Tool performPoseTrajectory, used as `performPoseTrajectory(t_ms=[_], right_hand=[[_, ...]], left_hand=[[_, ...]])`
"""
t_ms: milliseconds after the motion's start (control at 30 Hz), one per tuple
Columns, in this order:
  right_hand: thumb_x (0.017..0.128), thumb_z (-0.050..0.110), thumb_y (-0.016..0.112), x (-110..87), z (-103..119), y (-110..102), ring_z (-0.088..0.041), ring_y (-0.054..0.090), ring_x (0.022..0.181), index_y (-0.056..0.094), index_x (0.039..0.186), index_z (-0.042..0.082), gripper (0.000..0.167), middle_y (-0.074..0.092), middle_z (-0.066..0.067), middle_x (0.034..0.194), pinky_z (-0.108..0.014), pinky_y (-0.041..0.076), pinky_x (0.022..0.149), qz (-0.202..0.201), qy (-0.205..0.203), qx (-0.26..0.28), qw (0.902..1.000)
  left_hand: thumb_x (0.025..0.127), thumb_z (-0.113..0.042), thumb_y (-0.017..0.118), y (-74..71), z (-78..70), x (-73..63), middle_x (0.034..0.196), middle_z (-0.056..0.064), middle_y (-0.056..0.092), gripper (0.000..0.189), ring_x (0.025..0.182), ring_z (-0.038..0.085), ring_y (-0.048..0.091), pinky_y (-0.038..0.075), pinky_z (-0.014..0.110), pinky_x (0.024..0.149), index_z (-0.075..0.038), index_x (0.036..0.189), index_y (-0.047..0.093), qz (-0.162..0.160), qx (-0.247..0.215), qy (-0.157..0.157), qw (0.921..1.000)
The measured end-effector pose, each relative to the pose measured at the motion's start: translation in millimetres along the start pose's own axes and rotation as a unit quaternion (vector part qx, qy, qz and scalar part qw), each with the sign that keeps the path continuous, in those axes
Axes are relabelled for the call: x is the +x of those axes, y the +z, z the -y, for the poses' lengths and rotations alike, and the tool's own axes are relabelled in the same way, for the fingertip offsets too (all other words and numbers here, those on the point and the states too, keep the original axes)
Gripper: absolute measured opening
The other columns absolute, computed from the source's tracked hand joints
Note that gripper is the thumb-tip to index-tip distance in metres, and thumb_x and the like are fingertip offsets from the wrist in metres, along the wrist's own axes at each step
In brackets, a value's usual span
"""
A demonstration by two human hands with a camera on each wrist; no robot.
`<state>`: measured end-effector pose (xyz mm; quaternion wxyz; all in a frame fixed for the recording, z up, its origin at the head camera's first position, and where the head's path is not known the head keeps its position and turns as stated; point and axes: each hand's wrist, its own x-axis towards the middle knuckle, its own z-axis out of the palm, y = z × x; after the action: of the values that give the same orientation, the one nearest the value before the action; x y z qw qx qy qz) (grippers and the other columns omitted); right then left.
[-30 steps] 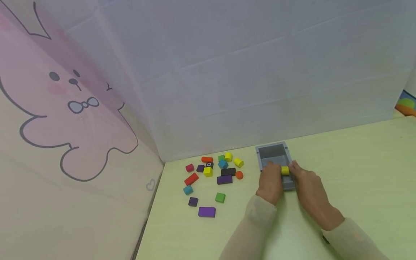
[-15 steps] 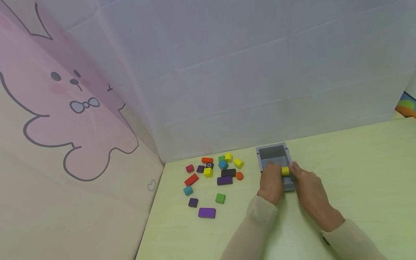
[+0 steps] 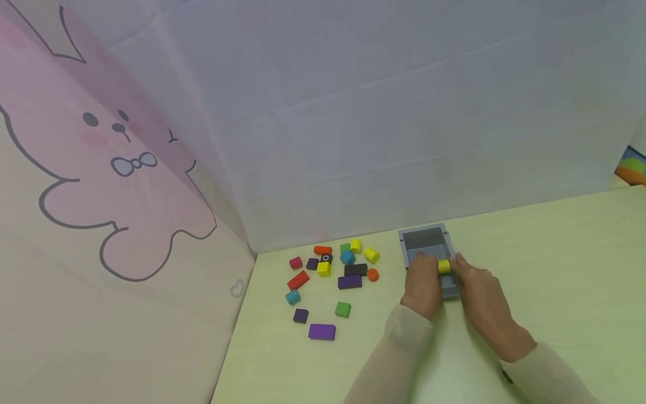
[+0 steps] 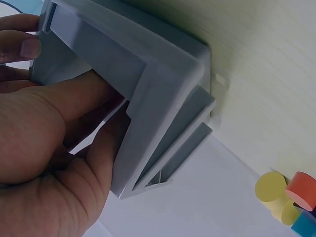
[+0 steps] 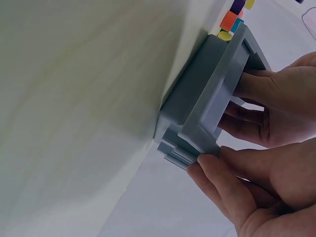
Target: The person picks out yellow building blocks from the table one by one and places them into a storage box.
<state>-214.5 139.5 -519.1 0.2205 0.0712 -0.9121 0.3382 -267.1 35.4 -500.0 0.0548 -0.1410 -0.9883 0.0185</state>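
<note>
A grey plastic bin (image 3: 428, 235) stands at the right of the blocks in the head view. My left hand (image 3: 423, 283) grips its near left part; in the left wrist view the fingers reach inside the bin wall (image 4: 153, 106) and the thumb lies along the outside. On the opposite side, my right hand (image 3: 481, 300) pinches the rim, with its fingertips (image 5: 210, 165) at a corner in the right wrist view. A yellow cylinder block (image 3: 443, 266) shows between the two hands, overlapping the bin; neither wrist view shows it.
Several coloured blocks lie left of the bin, among them a purple block (image 3: 322, 332), a green block (image 3: 343, 309), a red block (image 3: 298, 280) and an orange block (image 3: 373, 275). A pale curtain (image 3: 353, 140) hangs behind the table (image 3: 555, 269).
</note>
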Motion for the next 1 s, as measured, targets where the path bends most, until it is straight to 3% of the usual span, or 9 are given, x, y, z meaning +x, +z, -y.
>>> performPoseTrajectory(t_ms=[467, 700, 867, 1000], right_hand=[[0.090, -0.018, 0.065, -0.3, 0, 2, -0.060, 0.067, 0.090, 0.066, 0.126, -0.017, 0.035, 0.063, -0.036, 0.129, -0.062, 0.058, 0.061, -0.007, -0.010, -0.002, 0.9999], [0.092, -0.017, 0.063, 1.4, 0, -1, -0.061, 0.067, 0.086, 0.066, 0.128, -0.014, 0.036, 0.062, -0.036, 0.130, -0.063, 0.057, 0.060, 0.002, 0.005, -0.005, 1.0000], [0.091, -0.019, 0.061, 1.2, -1, 0, -0.060, 0.067, 0.083, 0.067, 0.127, -0.015, 0.036, 0.063, -0.037, 0.128, -0.059, 0.056, 0.055, -0.007, -0.006, -0.006, 0.9999], [0.090, -0.020, 0.062, 0.8, -1, 0, -0.060, 0.068, 0.085, 0.067, 0.125, -0.016, 0.035, 0.063, -0.037, 0.128, -0.058, 0.057, 0.054, -0.008, -0.012, -0.008, 0.9999]], left_hand=[[0.091, -0.011, 0.081, -3.9, 1.1, -6.1, 0.096, -0.004, 0.071, 0.015, 0.086, 0.008, 0.069, 0.058, 0.019, 0.071, -0.020, 0.103, 0.082, 0.007, -0.001, 0.002, 1.0000], [0.091, -0.010, 0.080, -12.0, 6.2, -15.5, 0.094, -0.005, 0.069, 0.015, 0.083, 0.008, 0.068, 0.057, 0.019, 0.071, -0.020, 0.103, 0.081, -0.027, -0.006, 0.019, 0.9994], [0.090, -0.011, 0.081, -20.8, 13.5, -24.0, 0.094, -0.005, 0.068, 0.015, 0.080, 0.007, 0.066, 0.054, 0.016, 0.070, -0.018, 0.104, 0.080, -0.046, -0.042, 0.026, 0.9977], [0.089, -0.008, 0.083, -27.5, 19.9, -29.3, 0.100, -0.005, 0.070, 0.022, 0.086, 0.006, 0.067, 0.054, 0.015, 0.076, -0.017, 0.109, 0.081, -0.049, -0.084, 0.018, 0.9952]])
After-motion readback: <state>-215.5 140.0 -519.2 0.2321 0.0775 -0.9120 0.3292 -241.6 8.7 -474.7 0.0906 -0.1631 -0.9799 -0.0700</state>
